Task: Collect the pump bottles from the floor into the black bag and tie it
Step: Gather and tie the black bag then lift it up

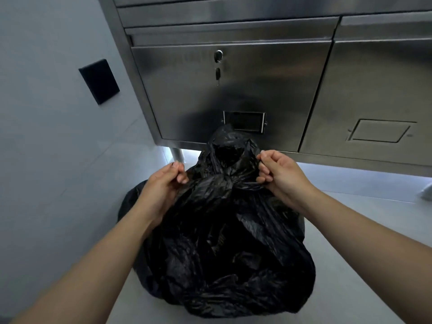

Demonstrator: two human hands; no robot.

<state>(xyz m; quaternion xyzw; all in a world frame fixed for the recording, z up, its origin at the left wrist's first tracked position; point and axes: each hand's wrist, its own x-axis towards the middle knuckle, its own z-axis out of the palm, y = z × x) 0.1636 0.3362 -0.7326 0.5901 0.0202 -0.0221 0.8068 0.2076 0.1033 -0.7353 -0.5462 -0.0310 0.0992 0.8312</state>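
Observation:
A bulging black bag [219, 249] sits on the pale floor in front of me, its top gathered into a twisted knot between my hands. My left hand [163, 185] pinches one strip of the bag's plastic on the left side of the knot. My right hand [278, 174] pinches the other strip on the right side. A loose flap of the bag's mouth stands up behind the knot. No pump bottles show; whatever the bag holds is hidden by the plastic.
A stainless steel cabinet [233, 90] with a keyed door stands right behind the bag on short legs. A grey wall with a black plate [99, 81] is at the left. A pale object [426, 190] lies on the floor at the far right edge.

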